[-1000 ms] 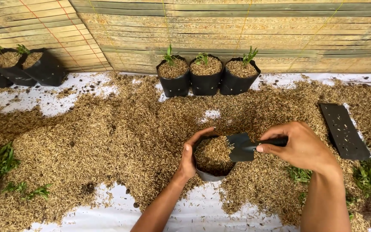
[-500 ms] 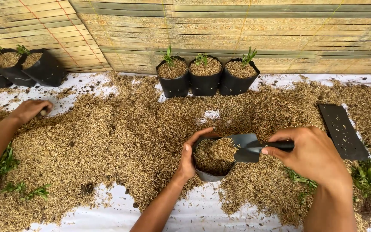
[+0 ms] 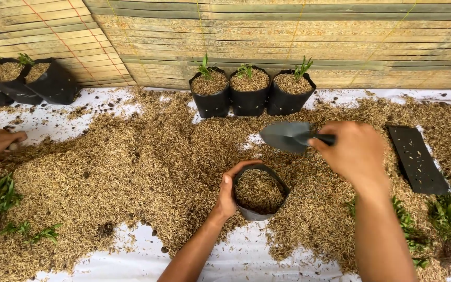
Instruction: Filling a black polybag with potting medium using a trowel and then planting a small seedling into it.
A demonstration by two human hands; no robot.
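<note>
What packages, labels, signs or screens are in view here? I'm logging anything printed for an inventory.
No labels, signs or screens show.
Grow bag: black, round, filled with husk, centre front, left hand on its rim.
Three filled grow bags: black, each with a seedling, in a row by the bamboo wall.
More black bags: far left.
Flat black bags: rectangular, lying at right.

A filled grow bag (image 3: 259, 192) sits at centre on the husk bed (image 3: 131, 172), left hand (image 3: 229, 194) at its nine o'clock. The trowel (image 3: 288, 136) hangs at its twelve, right hand (image 3: 353, 151) at two. Three bags (image 3: 250, 90) stand farther behind; seedlings (image 3: 447, 219), probably, at four.
</note>
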